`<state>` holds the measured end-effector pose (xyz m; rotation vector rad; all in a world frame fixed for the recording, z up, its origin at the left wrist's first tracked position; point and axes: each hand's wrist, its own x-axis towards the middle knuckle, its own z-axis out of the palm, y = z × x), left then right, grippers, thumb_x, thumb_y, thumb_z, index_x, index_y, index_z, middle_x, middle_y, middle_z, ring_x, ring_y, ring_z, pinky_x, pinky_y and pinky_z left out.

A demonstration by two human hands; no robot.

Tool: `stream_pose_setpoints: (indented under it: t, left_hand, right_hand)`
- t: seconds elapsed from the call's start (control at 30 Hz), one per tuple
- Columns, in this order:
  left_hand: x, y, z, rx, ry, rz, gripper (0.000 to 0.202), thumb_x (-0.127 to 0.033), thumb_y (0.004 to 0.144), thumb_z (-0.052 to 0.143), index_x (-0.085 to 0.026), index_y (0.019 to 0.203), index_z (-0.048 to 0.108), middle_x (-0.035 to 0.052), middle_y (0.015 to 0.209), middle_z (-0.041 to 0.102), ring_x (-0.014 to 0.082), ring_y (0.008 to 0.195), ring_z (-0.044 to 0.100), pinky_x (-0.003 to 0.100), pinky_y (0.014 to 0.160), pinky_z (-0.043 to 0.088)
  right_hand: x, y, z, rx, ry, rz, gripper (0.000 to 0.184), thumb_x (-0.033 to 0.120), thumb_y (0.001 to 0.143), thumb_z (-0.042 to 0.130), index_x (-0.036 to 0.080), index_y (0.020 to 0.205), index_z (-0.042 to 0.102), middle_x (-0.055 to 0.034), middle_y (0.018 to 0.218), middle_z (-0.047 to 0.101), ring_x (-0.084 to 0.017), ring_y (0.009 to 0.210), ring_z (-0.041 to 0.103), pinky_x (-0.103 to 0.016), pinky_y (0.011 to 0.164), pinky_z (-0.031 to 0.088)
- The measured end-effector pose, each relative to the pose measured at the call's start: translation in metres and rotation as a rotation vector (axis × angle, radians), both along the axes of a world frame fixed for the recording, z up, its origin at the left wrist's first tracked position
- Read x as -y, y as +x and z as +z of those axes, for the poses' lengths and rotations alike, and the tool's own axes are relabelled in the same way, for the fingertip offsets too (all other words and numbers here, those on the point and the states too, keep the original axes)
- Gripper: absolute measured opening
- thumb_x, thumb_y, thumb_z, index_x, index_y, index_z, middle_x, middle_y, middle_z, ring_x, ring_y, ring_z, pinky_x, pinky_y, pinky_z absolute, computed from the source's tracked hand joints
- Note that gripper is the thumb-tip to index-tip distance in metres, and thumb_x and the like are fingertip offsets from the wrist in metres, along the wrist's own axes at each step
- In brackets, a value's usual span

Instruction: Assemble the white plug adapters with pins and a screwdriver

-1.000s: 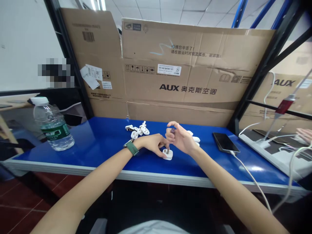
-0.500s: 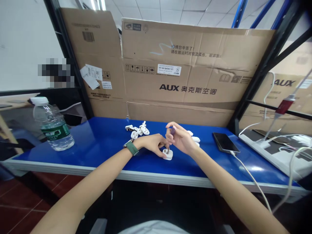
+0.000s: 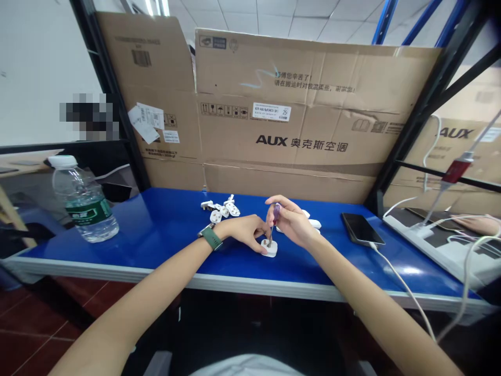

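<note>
A white plug point(image 3: 270, 248) lies pins up on the blue table point(image 3: 164, 230). My left hand point(image 3: 245, 231), with a green watch on its wrist, pinches the plug's left side and holds it down. My right hand point(image 3: 290, 222) is closed around a small purple-handled screwdriver point(image 3: 273, 218), whose tip stands upright on the plug's top. A cluster of several white plugs point(image 3: 221, 208) lies behind my left hand, and more white plugs point(image 3: 315, 224) show behind my right hand.
A water bottle point(image 3: 83, 199) stands at the table's left. A black phone point(image 3: 360, 228) with a white cable lies to the right. Cardboard boxes point(image 3: 282, 115) wall the back. Another person's hand point(image 3: 475, 223) rests near a white power strip point(image 3: 426, 243) at far right.
My right hand's fingers closed from spread to wrapped round the screwdriver handle. The plug and my left hand stayed put. The other person's hand at far right shifted.
</note>
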<state>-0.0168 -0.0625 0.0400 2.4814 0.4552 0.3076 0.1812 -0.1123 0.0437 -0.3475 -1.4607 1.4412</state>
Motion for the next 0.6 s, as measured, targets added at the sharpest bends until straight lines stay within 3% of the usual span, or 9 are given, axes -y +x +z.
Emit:
stream_pose_setpoints:
  t: [0.17, 0.37, 0.6]
  left_hand:
    - [0.000, 0.000, 0.001, -0.057, 0.038, 0.034, 0.038, -0.051, 0.068, 0.084, -0.018, 0.084, 0.074, -0.0080, 0.051, 0.042, 0.0088, 0.048, 0.040, 0.025, 0.055, 0.030]
    - [0.002, 0.000, 0.005, -0.133, 0.047, 0.038, 0.043, -0.052, 0.071, 0.082, -0.019, 0.099, 0.076, -0.0077, 0.056, 0.043, 0.0090, 0.049, 0.042, 0.025, 0.053, 0.030]
    - [0.005, 0.001, 0.009, -0.130, 0.026, 0.031, 0.043, -0.050, 0.071, 0.083, -0.018, 0.100, 0.077, -0.0076, 0.055, 0.044, 0.0083, 0.049, 0.040, 0.024, 0.052, 0.029]
  right_hand:
    - [0.004, -0.004, 0.001, -0.073, -0.109, 0.084, 0.024, 0.047, 0.096, 0.060, 0.023, 0.104, 0.060, 0.0035, 0.064, 0.046, -0.013, 0.055, 0.040, -0.027, 0.058, 0.040]
    - [0.002, -0.003, 0.005, -0.134, -0.198, 0.117, 0.059, 0.076, 0.095, 0.037, 0.022, 0.096, 0.061, 0.0034, 0.062, 0.036, -0.014, 0.053, 0.032, -0.028, 0.053, 0.035]
    - [0.002, 0.002, 0.014, -0.237, -0.128, 0.004, 0.057, 0.077, 0.093, 0.040, 0.024, 0.089, 0.059, 0.0039, 0.062, 0.030, -0.014, 0.052, 0.027, -0.028, 0.051, 0.031]
